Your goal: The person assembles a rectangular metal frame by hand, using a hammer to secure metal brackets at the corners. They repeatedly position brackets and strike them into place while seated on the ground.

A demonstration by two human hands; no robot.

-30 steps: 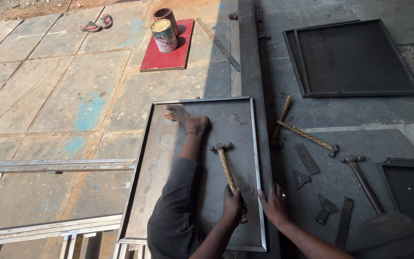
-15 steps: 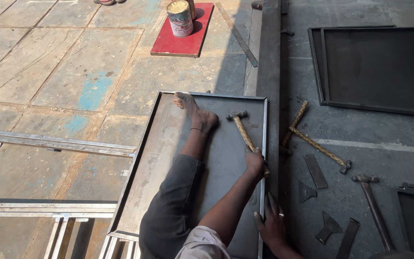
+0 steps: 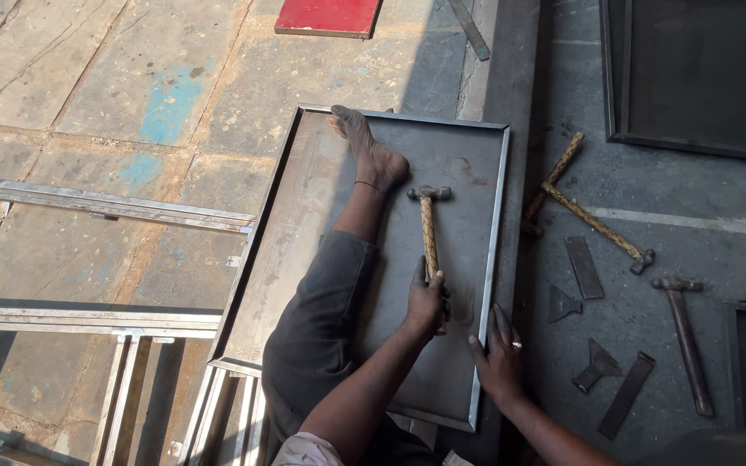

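My left hand [image 3: 427, 304] grips the wooden handle of a hammer [image 3: 428, 223]. Its metal head rests on a shallow grey metal tray [image 3: 304, 216], pointing away from me beside my bare foot [image 3: 371, 155]. My leg lies stretched along the tray. My right hand [image 3: 499, 361], which has a ring on one finger, presses flat on the tray's raised right rim near the front corner, fingers spread.
Right of the tray, two more hammers [image 3: 599, 226] [image 3: 685, 338] and several flat metal wedges [image 3: 582, 267] lie on the dark floor. A dark metal tray [image 3: 692, 78] sits far right and a red board [image 3: 328, 17] at the top. Steel frame bars [image 3: 101, 203] lie to the left.
The hammer was lifted and angled toward the tray's right rim half a second ago. Now it is down with its head on the tray, handle straight. My right hand stays at the rim.
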